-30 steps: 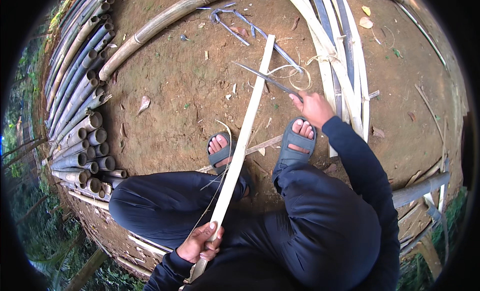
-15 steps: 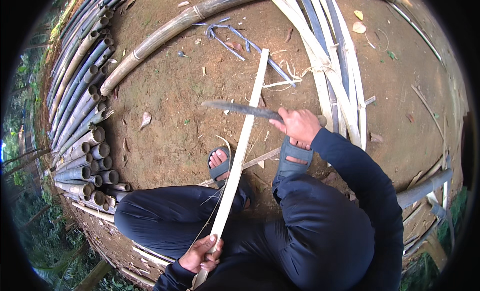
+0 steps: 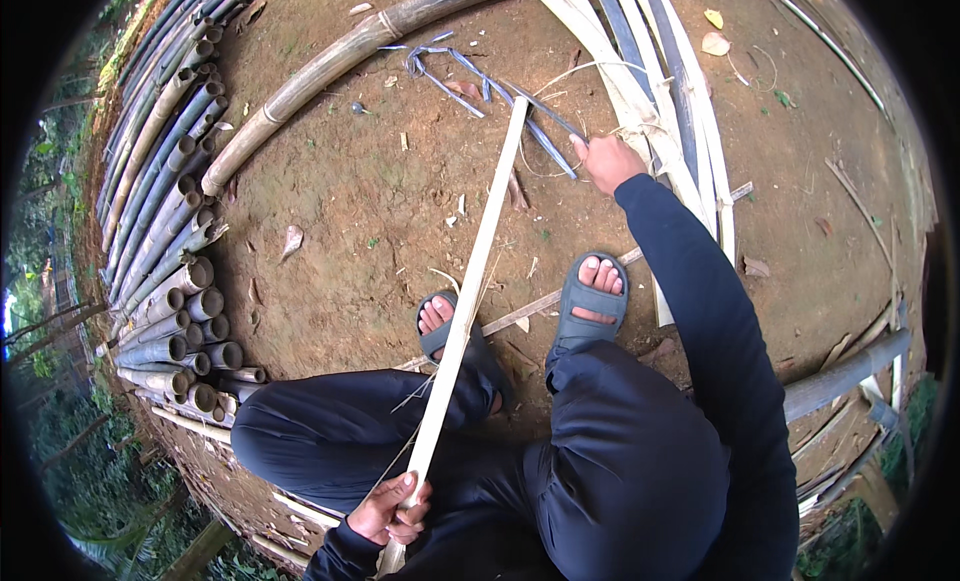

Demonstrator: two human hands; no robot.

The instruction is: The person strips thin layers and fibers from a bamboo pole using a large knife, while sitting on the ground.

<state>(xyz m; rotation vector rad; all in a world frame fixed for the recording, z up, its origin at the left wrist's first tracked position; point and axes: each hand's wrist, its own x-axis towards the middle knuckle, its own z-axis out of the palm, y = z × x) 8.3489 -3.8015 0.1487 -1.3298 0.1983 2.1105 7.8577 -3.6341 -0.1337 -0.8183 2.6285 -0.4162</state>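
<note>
On bare dirt, the left hand [image 3: 392, 509] (grip clamped) holds a bamboo strip [image 3: 470, 281] pointing away, upper right.

Bare brown earth [image 3: 380, 211], strewn with dry leaves [image 3: 291, 241], is bordered on the left by stacked bamboo poles [image 3: 165, 231] and green foliage [image 3: 60, 451], under soft daylight.

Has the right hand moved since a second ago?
Yes. The right hand reached farther from the grey-sandalled right foot, up toward the pale split bamboo strips on the ground.
</note>
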